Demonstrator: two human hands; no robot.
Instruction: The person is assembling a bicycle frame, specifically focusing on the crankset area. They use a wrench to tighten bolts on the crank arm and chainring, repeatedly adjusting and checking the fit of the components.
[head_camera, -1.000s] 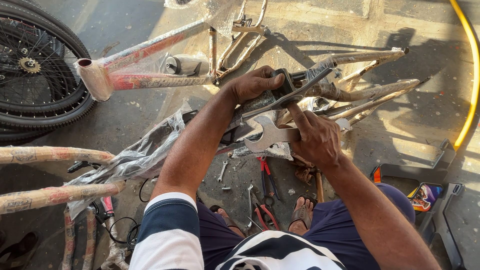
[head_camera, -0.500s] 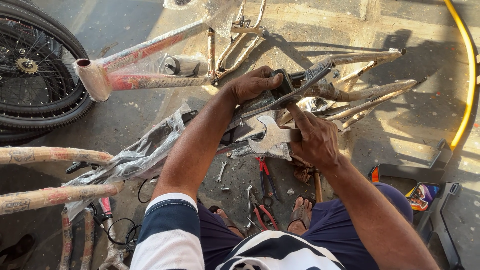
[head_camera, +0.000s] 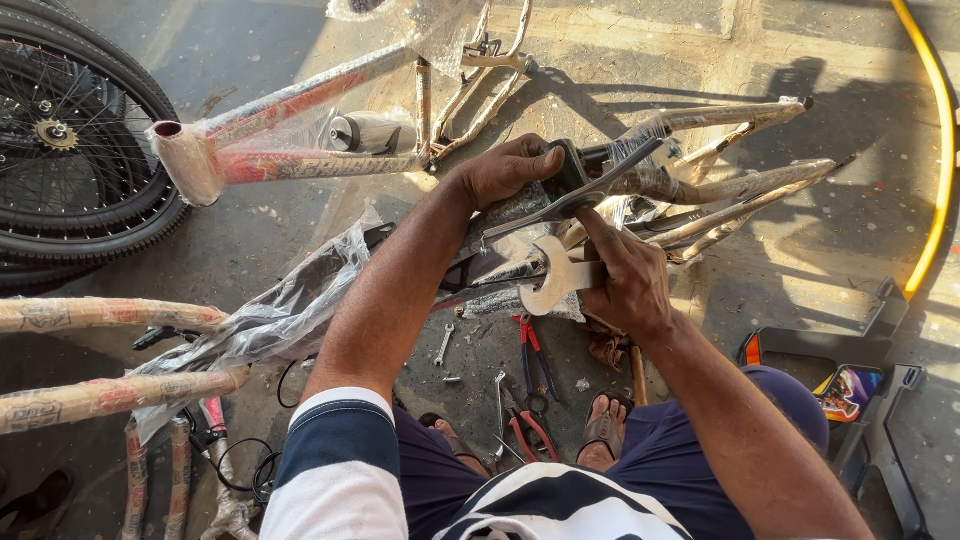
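At the far left of the frame a black bicycle wheel (head_camera: 70, 140) lies on the concrete, and a wrapped bicycle frame (head_camera: 300, 130) stretches across the top beside it. Just above centre, my left hand (head_camera: 505, 170) clamps down on a flat grey spanner (head_camera: 570, 200) laid over the wrapped frame tubes. Right of centre, my right hand (head_camera: 625, 280) grips a wide, pale open-ended wrench (head_camera: 555, 278). Red-handled pliers (head_camera: 535, 390) lie below, by my sandalled feet.
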